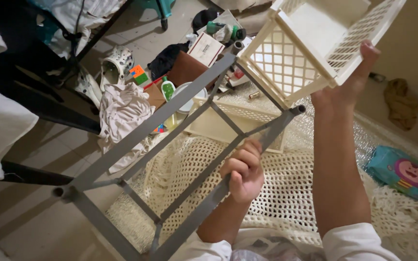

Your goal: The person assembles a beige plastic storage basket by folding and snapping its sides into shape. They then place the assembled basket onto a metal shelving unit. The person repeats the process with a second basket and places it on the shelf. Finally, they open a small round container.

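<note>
My left hand (pixel 244 170) is closed around a grey plastic pole of a grey rack frame (pixel 136 135) that lies tilted across the view. My right hand (pixel 349 79) holds up a cream lattice-sided basket (pixel 315 38) by its lower corner, at the frame's upper pole ends. A second cream basket (pixel 218 123) lies on the floor behind the frame.
A cream crocheted blanket (pixel 291 193) covers the floor beneath me. A blue wipes pack (pixel 405 174) lies at right. Clutter sits further back: a white cloth (pixel 122 111), a perforated white shoe (pixel 116 63), a small green-capped bottle (pixel 168 88), a brown box (pixel 185 67), black furniture legs at left.
</note>
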